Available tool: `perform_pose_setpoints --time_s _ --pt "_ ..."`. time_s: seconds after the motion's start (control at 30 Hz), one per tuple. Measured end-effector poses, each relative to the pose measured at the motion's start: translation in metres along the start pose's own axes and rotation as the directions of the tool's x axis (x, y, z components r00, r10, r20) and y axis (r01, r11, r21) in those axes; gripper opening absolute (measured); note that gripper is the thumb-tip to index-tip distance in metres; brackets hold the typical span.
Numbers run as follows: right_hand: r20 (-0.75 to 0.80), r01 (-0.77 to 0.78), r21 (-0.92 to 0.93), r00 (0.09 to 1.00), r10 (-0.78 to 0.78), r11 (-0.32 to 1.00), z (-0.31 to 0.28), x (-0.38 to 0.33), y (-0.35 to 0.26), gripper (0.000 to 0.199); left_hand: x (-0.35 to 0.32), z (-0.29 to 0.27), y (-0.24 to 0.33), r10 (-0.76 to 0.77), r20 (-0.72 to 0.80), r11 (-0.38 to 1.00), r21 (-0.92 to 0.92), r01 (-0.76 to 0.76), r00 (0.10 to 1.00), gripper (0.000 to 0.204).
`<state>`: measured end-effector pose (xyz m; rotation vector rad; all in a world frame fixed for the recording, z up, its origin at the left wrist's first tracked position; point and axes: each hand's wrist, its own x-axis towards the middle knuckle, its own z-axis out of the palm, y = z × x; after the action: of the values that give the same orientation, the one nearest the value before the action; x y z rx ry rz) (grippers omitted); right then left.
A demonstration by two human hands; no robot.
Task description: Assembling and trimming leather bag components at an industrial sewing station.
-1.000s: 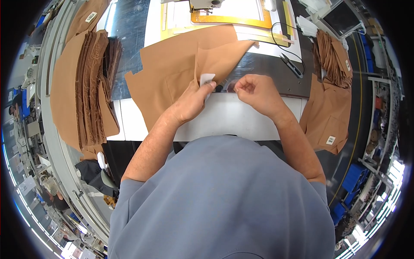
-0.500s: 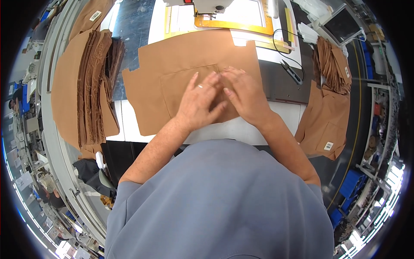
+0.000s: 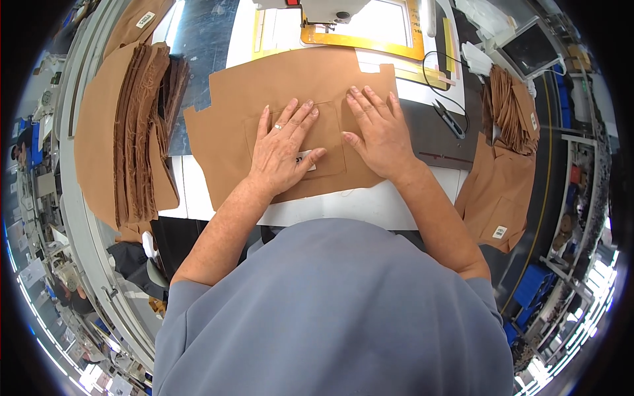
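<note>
A brown fabric panel (image 3: 284, 79) with notched corners lies flat in front of me. On its middle sits a squarish patch of the same cloth (image 3: 330, 135), its edges showing as thin lines. My left hand (image 3: 284, 145) rests flat on this patch, fingers stretched out, a ring on one finger. Partly under its thumb shows a small white label (image 3: 305, 158). Just right of the patch, my right hand (image 3: 380, 132) is spread on the panel, palm down. Neither hand grips anything.
A sewing machine head (image 3: 330, 12) and a yellow frame (image 3: 362, 43) stand beyond the panel. Thread snips (image 3: 450, 122) and a black cable lie to the right. Thick stacked brown panels (image 3: 99, 138) fill the left; a folded brown bundle (image 3: 507, 109) and a monitor (image 3: 528, 46) are at right.
My hands have moved apart from near the patch's upper right corner, left hand leftward, right hand slightly rightward, and now lie flat. The white label has come into sight.
</note>
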<state>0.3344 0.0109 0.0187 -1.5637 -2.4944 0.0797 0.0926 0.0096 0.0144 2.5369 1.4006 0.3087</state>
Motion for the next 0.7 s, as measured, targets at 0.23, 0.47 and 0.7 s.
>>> perform_pose_setpoints --time_s 0.23,0.47,0.7 --pt "-0.18 0.195 0.327 0.973 -0.142 0.925 -0.01 -0.015 -0.019 0.033 0.049 0.011 -0.005 0.031 -0.164 0.944 -0.318 -0.083 0.986 0.046" --pt "-0.206 0.217 0.383 0.968 -0.146 0.898 0.005 -0.028 -0.023 0.027 0.092 0.009 -0.019 0.033 -0.164 0.9 -0.425 -0.101 0.986 0.032" --pt "-0.177 0.203 0.392 0.974 -0.143 0.897 0.004 -0.026 -0.019 0.028 0.103 0.015 -0.039 -0.169 -0.071 0.896 -0.427 0.123 0.983 0.024"
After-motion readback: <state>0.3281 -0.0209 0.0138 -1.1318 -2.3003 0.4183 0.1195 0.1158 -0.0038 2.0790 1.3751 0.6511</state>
